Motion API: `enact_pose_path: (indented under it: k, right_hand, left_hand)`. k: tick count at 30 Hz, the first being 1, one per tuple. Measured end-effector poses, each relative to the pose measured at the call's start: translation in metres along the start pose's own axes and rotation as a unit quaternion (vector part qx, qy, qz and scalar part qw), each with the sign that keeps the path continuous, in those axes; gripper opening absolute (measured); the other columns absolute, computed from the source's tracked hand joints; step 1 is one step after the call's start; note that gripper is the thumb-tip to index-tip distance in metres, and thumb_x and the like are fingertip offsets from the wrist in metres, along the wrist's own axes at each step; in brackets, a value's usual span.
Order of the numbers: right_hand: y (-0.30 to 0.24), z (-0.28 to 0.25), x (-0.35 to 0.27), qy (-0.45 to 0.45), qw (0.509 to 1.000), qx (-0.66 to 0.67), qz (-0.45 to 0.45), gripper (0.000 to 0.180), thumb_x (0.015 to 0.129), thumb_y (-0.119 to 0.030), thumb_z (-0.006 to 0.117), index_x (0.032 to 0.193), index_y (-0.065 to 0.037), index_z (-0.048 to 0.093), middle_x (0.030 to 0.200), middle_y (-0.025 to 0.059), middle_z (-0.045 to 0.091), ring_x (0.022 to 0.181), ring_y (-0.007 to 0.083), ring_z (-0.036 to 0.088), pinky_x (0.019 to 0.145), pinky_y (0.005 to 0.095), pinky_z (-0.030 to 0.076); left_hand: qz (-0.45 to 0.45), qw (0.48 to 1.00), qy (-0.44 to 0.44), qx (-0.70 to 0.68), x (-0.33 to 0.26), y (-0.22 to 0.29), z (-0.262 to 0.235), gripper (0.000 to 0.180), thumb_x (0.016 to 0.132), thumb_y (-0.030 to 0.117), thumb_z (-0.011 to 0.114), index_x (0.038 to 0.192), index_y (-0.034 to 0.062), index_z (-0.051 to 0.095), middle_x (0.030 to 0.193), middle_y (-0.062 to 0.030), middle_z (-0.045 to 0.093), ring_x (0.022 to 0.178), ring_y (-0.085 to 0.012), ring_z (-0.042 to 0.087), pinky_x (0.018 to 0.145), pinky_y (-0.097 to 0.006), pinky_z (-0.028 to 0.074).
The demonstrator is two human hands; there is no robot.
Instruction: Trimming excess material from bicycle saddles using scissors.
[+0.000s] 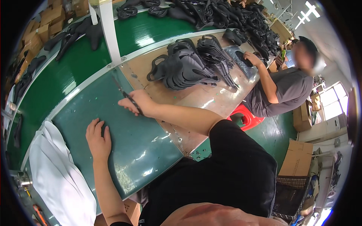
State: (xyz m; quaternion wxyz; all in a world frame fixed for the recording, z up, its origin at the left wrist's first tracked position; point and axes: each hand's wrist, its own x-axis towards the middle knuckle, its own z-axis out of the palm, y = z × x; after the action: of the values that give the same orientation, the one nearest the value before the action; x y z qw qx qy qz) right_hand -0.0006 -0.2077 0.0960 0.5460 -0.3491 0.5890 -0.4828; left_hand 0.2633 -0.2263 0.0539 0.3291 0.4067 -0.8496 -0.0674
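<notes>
**Right hand on scissors, left hand flat on green mat**

Right hand (136, 101) closes its grip around the handles of a pair of dark scissors (127, 96). Blades point up and away, tip lying over the far edge of the green mat (143, 147), near where it meets the brown board (196, 96). Blades look shut or nearly so, hard to tell at this size.

Left hand (98, 137) lies palm down on the mat, fingers spread and loose, pinching nothing. It sits near the mat's left edge, apart from the scissors.

White cloth (56, 177) piled at the left of the mat, just beside the left hand's wrist side.

On the brown board further along the counter: stack of black moulded parts (188, 66), fanned out. More black parts (233, 15) heaped at the top of the view, a few others (75, 34) lying on the green belt (60, 83) past a white post (109, 34).

Another person in a grey shirt (283, 92) sits at the right end of the counter on a red stool (247, 116), one hand (253, 58) on a dark part. Cardboard boxes (298, 158) on the green floor at right.
</notes>
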Motion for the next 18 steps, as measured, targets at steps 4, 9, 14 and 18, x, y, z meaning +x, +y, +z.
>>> enact_pose_path:
  k: [4, 9, 14, 18]
  right_hand:
    - [0.004, 0.015, 0.01, -0.052, 0.994, -0.071, -0.066, 0.041, 0.088, -0.035, 0.086, 0.069, -0.004, 0.067, 0.059, 0.0024, 0.06, 0.043, 0.0128, 0.051, 0.043, 0.0287, 0.038]
    - [0.005, 0.031, 0.009, -0.002, 0.964, -0.229, -0.137, 0.044, 0.083, -0.038, 0.09, 0.07, -0.001, 0.07, 0.06, 0.0076, 0.064, 0.059, 0.0131, 0.06, 0.058, 0.0345, 0.049]
    - [0.008, 0.022, 0.012, -0.029, 0.977, -0.167, -0.132, 0.042, 0.085, -0.037, 0.089, 0.07, -0.002, 0.07, 0.06, 0.0069, 0.064, 0.058, 0.0133, 0.058, 0.057, 0.0342, 0.048]
    - [0.002, 0.021, 0.009, -0.05, 0.981, -0.161, -0.1, 0.043, 0.085, -0.037, 0.089, 0.069, -0.002, 0.069, 0.06, 0.0074, 0.064, 0.057, 0.0152, 0.058, 0.058, 0.0356, 0.048]
  left_hand:
    - [0.0, 1.0, -0.004, -0.007, 0.003, 0.002, 0.0, 0.025, 0.096, 0.011, 0.071, 0.12, 0.0018, 0.071, 0.137, -0.0153, 0.067, 0.133, -0.0378, 0.059, 0.113, -0.048, 0.044]
    - [-0.016, 1.0, -0.014, 0.005, 0.003, 0.002, -0.002, 0.026, 0.096, 0.011, 0.071, 0.12, 0.0017, 0.071, 0.139, -0.0152, 0.066, 0.134, -0.0377, 0.058, 0.114, -0.048, 0.043]
    - [-0.022, 1.0, -0.02, -0.001, 0.005, 0.005, -0.005, 0.026, 0.096, 0.011, 0.071, 0.121, 0.0019, 0.071, 0.139, -0.0147, 0.066, 0.135, -0.0375, 0.058, 0.115, -0.049, 0.043]
    - [-0.026, 0.999, -0.028, 0.002, 0.006, 0.007, -0.007, 0.027, 0.096, 0.011, 0.071, 0.122, 0.002, 0.07, 0.14, -0.0146, 0.065, 0.135, -0.0374, 0.058, 0.115, -0.049, 0.042]
